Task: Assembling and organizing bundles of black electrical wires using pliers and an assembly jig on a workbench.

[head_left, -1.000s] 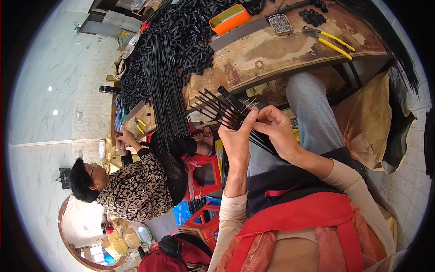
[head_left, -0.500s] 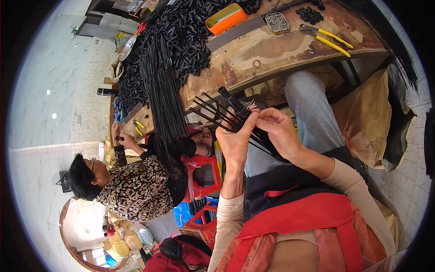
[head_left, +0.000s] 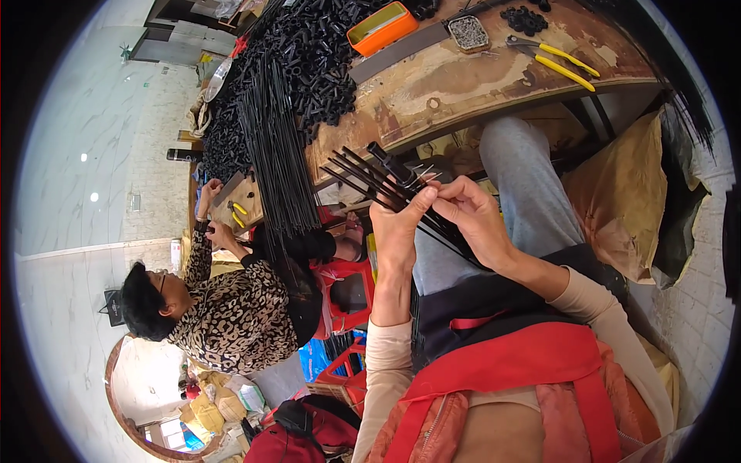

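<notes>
My left hand (head_left: 395,238) is closed around a bundle of thin black rods (head_left: 355,176), whose ends fan out to the upper left. A stepped black plastic tube (head_left: 390,162) stands out of the same grip, tilted to the upper left. Fine pale metal wires (head_left: 424,173) stick out beside its lower end. My right hand (head_left: 480,224) is closed in a pinch right next to the left thumb, by those wires. What its fingertips hold is too small to make out. The rods run on below both hands, over my lap.
Ahead is a worn wooden bench (head_left: 432,104) with heaped black plastic parts (head_left: 320,85), long black rods (head_left: 278,154), an orange box (head_left: 382,29), a tray of small metal pieces (head_left: 468,33) and yellow-handled pliers (head_left: 567,65). At left sits a co-worker (head_left: 231,316) on a red stool (head_left: 351,297).
Both my hands stay together, the right fingers shifting slightly at the wires. The co-worker has raised one hand away from the other, towards the bench. The view has shifted a little.
</notes>
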A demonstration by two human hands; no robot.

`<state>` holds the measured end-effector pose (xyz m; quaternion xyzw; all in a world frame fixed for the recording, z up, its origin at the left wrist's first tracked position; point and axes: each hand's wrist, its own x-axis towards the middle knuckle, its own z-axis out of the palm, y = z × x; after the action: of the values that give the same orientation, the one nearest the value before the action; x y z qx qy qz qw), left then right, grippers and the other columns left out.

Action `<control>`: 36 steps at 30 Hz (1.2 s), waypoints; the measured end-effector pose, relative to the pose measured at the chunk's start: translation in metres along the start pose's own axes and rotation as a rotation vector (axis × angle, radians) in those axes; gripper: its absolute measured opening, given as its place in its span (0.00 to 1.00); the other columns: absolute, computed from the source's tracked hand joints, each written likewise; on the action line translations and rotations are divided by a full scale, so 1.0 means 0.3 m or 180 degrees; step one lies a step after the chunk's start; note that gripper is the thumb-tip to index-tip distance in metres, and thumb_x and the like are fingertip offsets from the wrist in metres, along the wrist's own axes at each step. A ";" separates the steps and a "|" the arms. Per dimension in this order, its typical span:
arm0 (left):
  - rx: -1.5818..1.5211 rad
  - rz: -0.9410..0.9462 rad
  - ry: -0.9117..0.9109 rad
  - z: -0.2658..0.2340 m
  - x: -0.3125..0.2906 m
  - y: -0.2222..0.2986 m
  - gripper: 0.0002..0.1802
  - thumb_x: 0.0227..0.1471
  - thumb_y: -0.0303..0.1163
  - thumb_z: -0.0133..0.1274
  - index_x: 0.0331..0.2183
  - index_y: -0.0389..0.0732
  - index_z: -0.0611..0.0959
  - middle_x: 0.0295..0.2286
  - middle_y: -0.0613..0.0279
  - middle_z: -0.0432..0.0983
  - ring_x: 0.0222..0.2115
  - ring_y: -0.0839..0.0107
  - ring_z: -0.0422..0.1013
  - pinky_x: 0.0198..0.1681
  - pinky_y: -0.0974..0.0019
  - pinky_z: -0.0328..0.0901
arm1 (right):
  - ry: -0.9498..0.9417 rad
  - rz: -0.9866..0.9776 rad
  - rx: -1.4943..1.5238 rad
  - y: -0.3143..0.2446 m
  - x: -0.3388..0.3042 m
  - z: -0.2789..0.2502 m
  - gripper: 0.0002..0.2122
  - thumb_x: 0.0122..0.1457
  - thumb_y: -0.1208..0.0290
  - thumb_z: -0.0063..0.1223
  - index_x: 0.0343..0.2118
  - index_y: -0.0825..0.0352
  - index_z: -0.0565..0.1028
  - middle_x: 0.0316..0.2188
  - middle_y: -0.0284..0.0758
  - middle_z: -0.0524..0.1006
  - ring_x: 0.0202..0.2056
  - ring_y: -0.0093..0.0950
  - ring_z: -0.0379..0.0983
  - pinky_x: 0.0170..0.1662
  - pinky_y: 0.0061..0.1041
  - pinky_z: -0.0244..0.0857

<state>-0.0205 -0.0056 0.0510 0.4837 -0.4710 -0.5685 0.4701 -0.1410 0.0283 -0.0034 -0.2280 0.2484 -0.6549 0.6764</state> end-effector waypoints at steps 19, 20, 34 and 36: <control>0.0099 0.0266 -0.0186 0.029 -0.026 0.013 0.08 0.50 0.20 0.58 0.36 0.31 0.81 0.35 0.55 0.80 0.38 0.68 0.76 0.46 0.67 0.69 | 0.0286 0.0020 0.0285 0.021 -0.015 0.019 0.04 0.59 0.79 0.55 0.36 0.67 0.73 0.35 0.28 0.75 0.40 0.17 0.70 0.47 0.18 0.62; 0.0054 0.0240 -0.0142 0.029 -0.025 0.013 0.11 0.50 0.26 0.60 0.36 0.31 0.80 0.33 0.51 0.80 0.40 0.59 0.76 0.49 0.60 0.68 | 0.0399 -0.0028 0.0159 0.006 -0.019 0.038 0.04 0.58 0.78 0.56 0.35 0.68 0.73 0.34 0.28 0.75 0.39 0.16 0.71 0.45 0.17 0.63; 0.1101 0.0600 -0.0438 -0.017 -0.056 0.004 0.13 0.57 0.28 0.53 0.42 0.30 0.80 0.40 0.54 0.79 0.40 0.71 0.74 0.47 0.66 0.66 | 0.0234 0.0021 0.0088 0.005 -0.027 0.033 0.07 0.63 0.71 0.52 0.37 0.70 0.75 0.35 0.28 0.76 0.39 0.16 0.71 0.43 0.17 0.64; 0.1459 0.0865 -0.0468 -0.016 -0.059 0.011 0.12 0.57 0.28 0.52 0.40 0.30 0.81 0.39 0.54 0.80 0.39 0.72 0.74 0.44 0.67 0.67 | -0.0618 0.0620 -0.0310 0.022 -0.035 -0.021 0.13 0.66 0.65 0.44 0.42 0.70 0.76 0.43 0.28 0.74 0.45 0.17 0.67 0.51 0.20 0.58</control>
<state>-0.0138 0.0111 0.0557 0.4673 -0.6808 -0.4124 0.3848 -0.1401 0.0393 -0.0122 -0.2976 0.2342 -0.5482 0.7457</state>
